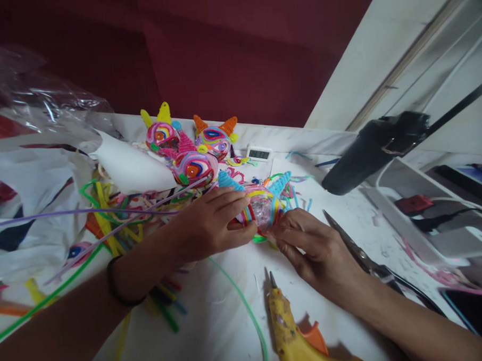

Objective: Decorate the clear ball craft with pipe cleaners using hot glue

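Observation:
Between my hands is a small animal head made of coloured pipe cleaners [261, 193], with two light-blue pointed ears, striped bands and a see-through middle. My left hand [214, 224] is closed on its left side, the fingers lying along the edge. At its lower right rim the fingertips of my right hand [311, 244] are pinched together; whether they also hold a loose strand is hidden. A bit of green shows along the bottom edge. Below the hands lies a yellow hot glue gun [289, 324], its nozzle pointing up toward the head.
Three similar heads [194, 164] stand behind, near a small digital clock [259, 153]. Loose pipe cleaners [106, 207] and plastic bags [37, 189] crowd the left. Right are scissors [358, 252], a black cylindrical object on an arm [362, 154], a white tray [411, 231] and a phone [474, 308].

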